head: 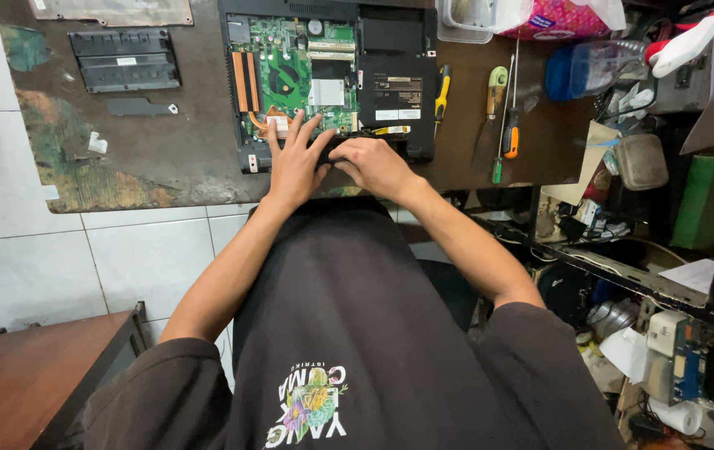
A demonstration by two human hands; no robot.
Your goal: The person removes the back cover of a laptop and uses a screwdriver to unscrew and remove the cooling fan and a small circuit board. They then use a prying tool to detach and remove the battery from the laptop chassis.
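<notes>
Fingers of my left hand (297,162) spread flat on the opened laptop (328,75) near its green board, my right hand (373,165) curled, grip unclear, screwdrivers (508,125) lying just right of it on worn table (157,158)

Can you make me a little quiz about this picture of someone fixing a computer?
1. True or false: the opened laptop lies with its green circuit board showing.
2. What lies just right of the laptop? A) a yellow-handled screwdriver B) a banana C) a hammer
3. Fill in: both the left hand and the right hand rest at the laptop's ____ edge, the one closest to the person.

Key: 1 true; 2 A; 3 near. The black cover panel lies apart on the worn table, left of the laptop.
</notes>
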